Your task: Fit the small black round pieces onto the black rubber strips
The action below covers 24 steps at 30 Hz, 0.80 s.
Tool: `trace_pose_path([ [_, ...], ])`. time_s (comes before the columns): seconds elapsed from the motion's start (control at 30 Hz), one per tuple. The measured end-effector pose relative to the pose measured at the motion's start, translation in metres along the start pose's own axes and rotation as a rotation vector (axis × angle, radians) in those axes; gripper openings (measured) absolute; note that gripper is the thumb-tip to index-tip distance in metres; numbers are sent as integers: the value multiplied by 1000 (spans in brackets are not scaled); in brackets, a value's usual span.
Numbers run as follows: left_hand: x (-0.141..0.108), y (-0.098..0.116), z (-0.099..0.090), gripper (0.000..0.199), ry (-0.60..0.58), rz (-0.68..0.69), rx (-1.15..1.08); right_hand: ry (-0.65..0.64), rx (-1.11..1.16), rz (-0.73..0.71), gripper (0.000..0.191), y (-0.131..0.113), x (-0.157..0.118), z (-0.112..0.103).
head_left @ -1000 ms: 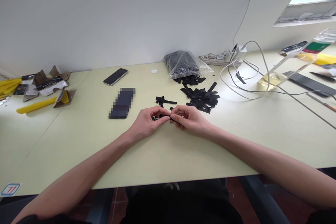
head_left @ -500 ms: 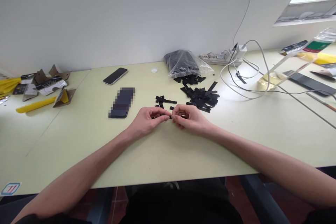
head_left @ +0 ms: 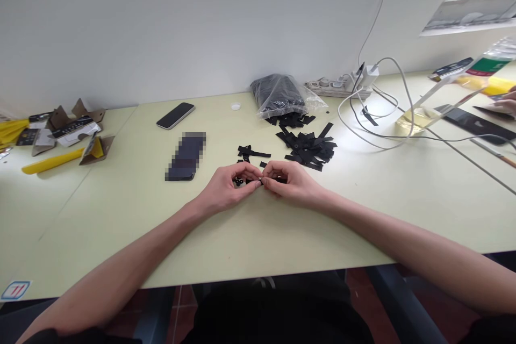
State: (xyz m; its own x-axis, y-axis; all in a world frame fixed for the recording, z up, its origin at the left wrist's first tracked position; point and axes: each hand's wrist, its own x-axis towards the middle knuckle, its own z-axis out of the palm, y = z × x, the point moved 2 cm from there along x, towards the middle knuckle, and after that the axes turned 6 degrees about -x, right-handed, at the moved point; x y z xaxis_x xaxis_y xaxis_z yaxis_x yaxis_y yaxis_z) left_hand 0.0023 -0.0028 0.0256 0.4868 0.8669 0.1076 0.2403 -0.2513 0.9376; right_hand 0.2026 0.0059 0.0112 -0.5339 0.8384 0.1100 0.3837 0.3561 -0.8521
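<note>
My left hand [head_left: 229, 187] and my right hand [head_left: 293, 185] meet fingertip to fingertip over the table. Both pinch a small black strip [head_left: 281, 179], its middle mostly covered by the fingers. Through the gap of my left hand show a few small black round pieces [head_left: 239, 182]. Just beyond the hands lie several loose black strips [head_left: 253, 154]. A heap of black strips [head_left: 308, 148] spreads behind my right hand. Farther back, a clear plastic bag [head_left: 282, 98] full of dark pieces rests near the wall, with more strips spilling below it.
Two phones, a grey-edged one [head_left: 176, 115] and a blurred-out one [head_left: 187, 156], lie left. Yellow tools with cardboard [head_left: 64, 158] sit at far left. Right are a power strip [head_left: 338, 88], loose cables [head_left: 411, 113], a tilted clear bottle [head_left: 443, 94] and another person's hand [head_left: 508, 102].
The gap between my left thumb and fingers has widened, showing the small round pieces. My pinching fingertips stay together. Another person's hand has come in at the right edge.
</note>
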Motion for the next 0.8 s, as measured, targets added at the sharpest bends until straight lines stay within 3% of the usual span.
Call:
trace_pose_path([
  [0.8,3,3,-4,17,44,-23,79,-36,159,35,21,5,0,4],
])
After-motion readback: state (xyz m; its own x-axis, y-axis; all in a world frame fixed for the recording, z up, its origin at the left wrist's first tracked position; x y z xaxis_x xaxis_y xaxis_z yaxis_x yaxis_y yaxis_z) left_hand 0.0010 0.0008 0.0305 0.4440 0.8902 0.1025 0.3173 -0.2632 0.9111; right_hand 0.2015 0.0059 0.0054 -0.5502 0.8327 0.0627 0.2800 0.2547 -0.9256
